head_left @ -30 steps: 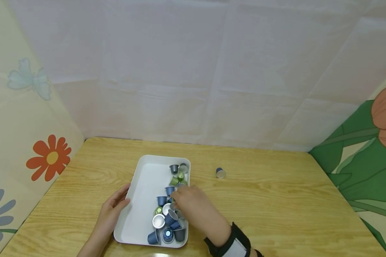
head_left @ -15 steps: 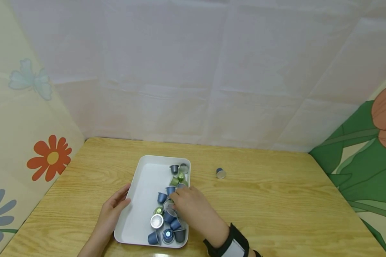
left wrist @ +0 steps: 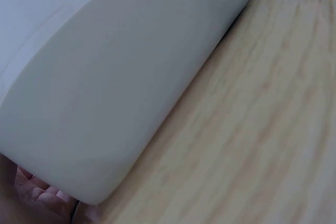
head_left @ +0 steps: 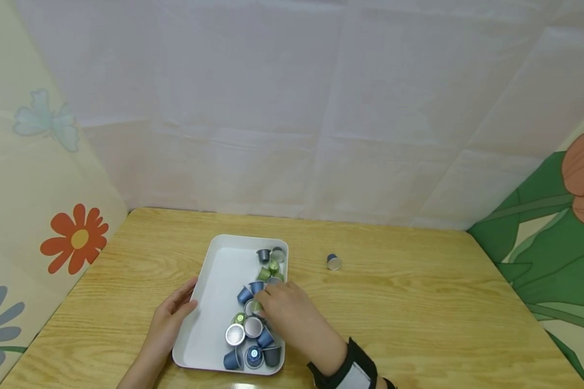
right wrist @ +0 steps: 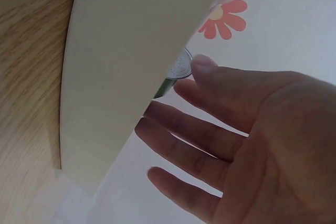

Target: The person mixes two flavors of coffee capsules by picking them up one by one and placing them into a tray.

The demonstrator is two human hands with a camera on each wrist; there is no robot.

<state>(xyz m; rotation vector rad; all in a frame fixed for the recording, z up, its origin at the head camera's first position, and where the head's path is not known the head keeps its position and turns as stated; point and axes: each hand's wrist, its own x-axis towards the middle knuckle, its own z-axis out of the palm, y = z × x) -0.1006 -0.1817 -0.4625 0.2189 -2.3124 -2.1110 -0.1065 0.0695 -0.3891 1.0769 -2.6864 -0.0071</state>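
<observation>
A white tray (head_left: pixel 209 313) lies on the table with coffee capsules along its right side, in blue, green and dark grey. My left hand (head_left: pixel 169 313) holds the tray's left edge, thumb over the rim and fingers along the outside. Over the right rim reaches my right hand (head_left: pixel 288 308). In the right wrist view, its thumb and index finger pinch a green coffee capsule (right wrist: pixel 179 65) with a silver lid, partly hidden by the tray wall. The other fingers of that hand spread out loosely. Near its fingertips lie blue capsules (head_left: pixel 245 295) and a silver-lidded capsule (head_left: pixel 253 327).
One blue capsule (head_left: pixel 333 262) lies alone on the wooden table (head_left: pixel 418 302), right of the tray. A white cloth (head_left: pixel 282 108) hangs behind the table. Flower-patterned panels stand at the left and right.
My right hand has barely shifted. Capsules by its fingertips have moved: a blue one tips and slides up, silver-lidded ones turn or shift, and a green one shows at the fingers. Left hand stays put.
</observation>
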